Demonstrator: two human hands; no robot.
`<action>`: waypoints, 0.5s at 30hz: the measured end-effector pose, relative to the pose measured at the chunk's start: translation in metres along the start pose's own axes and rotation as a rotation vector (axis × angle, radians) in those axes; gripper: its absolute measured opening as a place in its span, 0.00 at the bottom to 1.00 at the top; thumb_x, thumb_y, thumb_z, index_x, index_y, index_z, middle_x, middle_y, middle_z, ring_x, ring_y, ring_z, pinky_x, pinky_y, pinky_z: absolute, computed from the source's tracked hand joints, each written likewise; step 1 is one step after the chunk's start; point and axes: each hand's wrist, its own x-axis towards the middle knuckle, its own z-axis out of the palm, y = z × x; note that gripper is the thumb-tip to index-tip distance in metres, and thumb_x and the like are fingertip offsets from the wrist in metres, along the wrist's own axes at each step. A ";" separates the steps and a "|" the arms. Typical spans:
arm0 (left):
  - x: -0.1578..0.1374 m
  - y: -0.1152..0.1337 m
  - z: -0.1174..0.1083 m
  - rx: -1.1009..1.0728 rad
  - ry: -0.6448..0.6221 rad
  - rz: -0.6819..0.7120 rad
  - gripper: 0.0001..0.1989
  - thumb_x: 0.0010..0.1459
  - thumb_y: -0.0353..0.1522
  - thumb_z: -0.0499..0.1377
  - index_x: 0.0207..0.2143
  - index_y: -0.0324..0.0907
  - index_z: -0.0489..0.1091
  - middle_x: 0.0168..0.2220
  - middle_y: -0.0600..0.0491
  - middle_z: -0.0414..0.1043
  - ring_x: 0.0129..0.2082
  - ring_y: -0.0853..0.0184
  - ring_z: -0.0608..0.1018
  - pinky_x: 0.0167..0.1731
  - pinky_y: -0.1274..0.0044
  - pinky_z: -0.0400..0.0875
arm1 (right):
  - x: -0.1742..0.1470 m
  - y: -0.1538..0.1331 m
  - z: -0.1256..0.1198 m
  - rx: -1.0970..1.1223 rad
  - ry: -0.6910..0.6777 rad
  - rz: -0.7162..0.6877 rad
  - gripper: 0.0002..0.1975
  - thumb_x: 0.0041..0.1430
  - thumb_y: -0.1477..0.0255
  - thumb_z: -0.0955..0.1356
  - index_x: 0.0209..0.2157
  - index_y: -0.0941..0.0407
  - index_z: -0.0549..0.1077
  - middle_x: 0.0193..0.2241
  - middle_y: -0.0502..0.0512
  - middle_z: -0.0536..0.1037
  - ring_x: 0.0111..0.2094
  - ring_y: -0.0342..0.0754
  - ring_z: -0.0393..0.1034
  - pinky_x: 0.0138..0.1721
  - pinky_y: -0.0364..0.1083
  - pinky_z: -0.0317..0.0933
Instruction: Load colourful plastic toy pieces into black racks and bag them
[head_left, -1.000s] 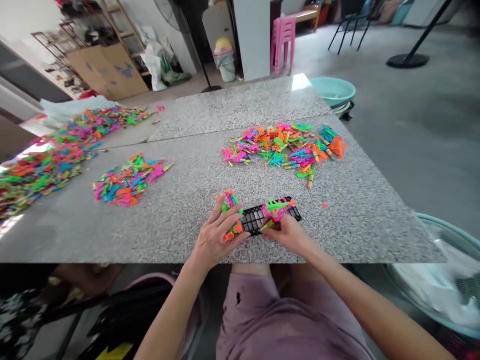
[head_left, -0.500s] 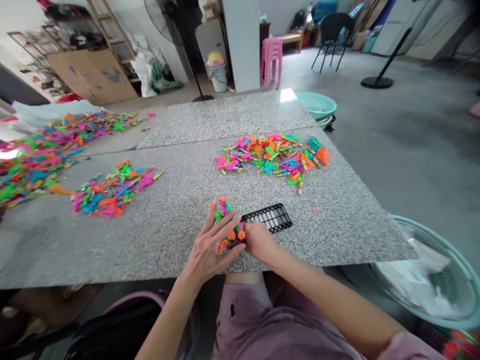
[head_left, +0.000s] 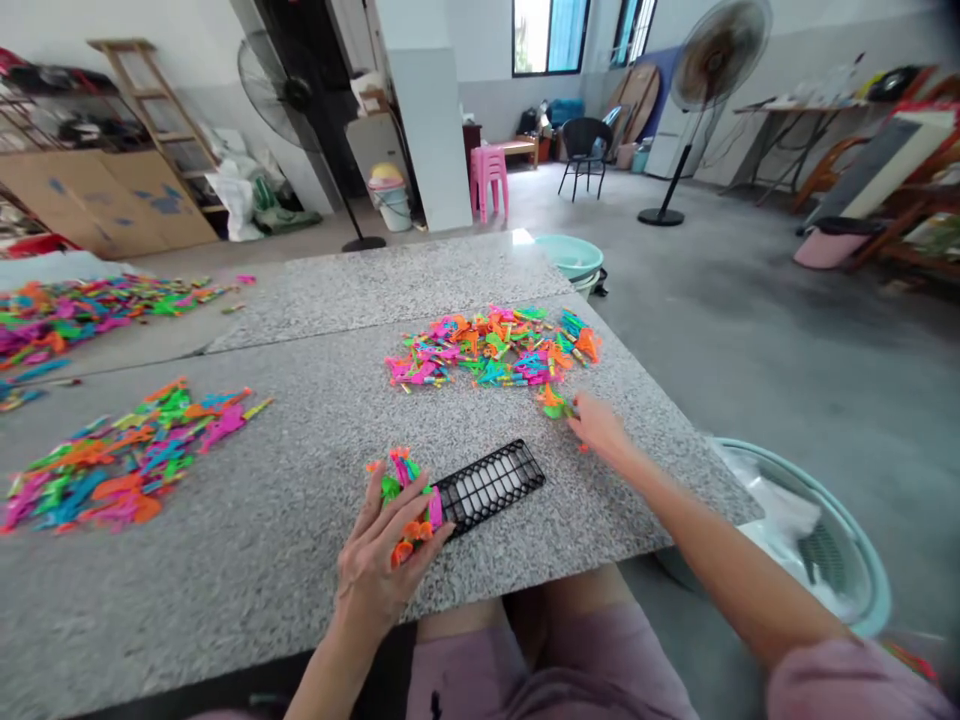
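A black plastic lattice tray (head_left: 495, 487) lies on the speckled stone table, its left end filled with bright toy pistols (head_left: 411, 490) with orange cup-shaped tips. My left hand (head_left: 382, 560) curls over these toys and the tray's left end, holding them. Out to the right, my right hand (head_left: 598, 428) pinches the end of a green and orange toy pistol (head_left: 553, 403) at the near edge of a mixed pile (head_left: 487, 350). The fingertips partly hide that piece.
Another heap of colourful toys (head_left: 135, 465) spreads at the left, with a larger heap (head_left: 97, 310) behind it. A green basket with white bags (head_left: 817, 540) stands beside the table's right edge. A turquoise basin (head_left: 570, 255) sits past the far corner.
My right hand has left the tray and reached forward and right to the pile's near edge, taking a toy there. My left hand stays over the toys. The view has tilted up and turned right.
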 end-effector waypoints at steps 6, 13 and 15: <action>0.003 -0.002 -0.009 -0.054 -0.109 0.024 0.16 0.57 0.32 0.66 0.48 0.43 0.72 0.53 0.48 0.75 0.67 0.49 0.57 0.59 0.55 0.67 | -0.046 0.025 -0.007 0.011 -0.134 -0.182 0.06 0.61 0.75 0.64 0.34 0.59 0.73 0.33 0.61 0.79 0.36 0.52 0.74 0.34 0.43 0.60; 0.005 0.003 -0.015 -0.083 -0.164 -0.020 0.17 0.57 0.31 0.66 0.49 0.42 0.72 0.55 0.46 0.73 0.68 0.49 0.53 0.59 0.52 0.65 | -0.070 -0.074 0.010 1.054 -0.510 -0.379 0.07 0.58 0.67 0.66 0.34 0.56 0.68 0.24 0.48 0.75 0.23 0.44 0.72 0.28 0.43 0.68; 0.005 0.004 -0.016 -0.086 -0.174 -0.025 0.17 0.57 0.31 0.65 0.49 0.43 0.72 0.55 0.46 0.73 0.68 0.49 0.53 0.59 0.52 0.65 | -0.069 -0.111 0.027 1.130 -0.454 -0.445 0.08 0.56 0.67 0.68 0.35 0.56 0.70 0.27 0.49 0.77 0.27 0.45 0.74 0.31 0.43 0.69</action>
